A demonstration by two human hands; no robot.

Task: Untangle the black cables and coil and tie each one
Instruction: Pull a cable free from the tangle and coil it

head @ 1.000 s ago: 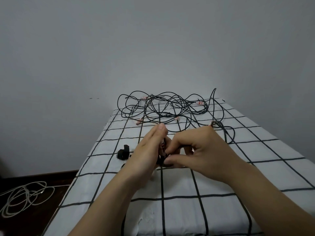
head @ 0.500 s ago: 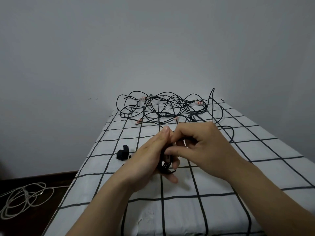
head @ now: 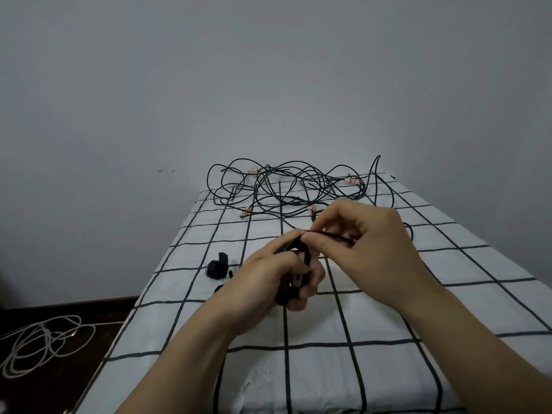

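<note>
Two hands share one coil near the tangle, left hand clasping it, right hand pinching its strand; a tug might cinch the tangle.

black cables, top centre: thin smooth plastic jacket, slight sheen. sheet under them: matt woven cloth, white with black grid, lightly creased. black tie, left of centre: matt, looks like fuzzy fabric. floor, lower left: dark wood, faint gloss. wall: matt paint.
</note>
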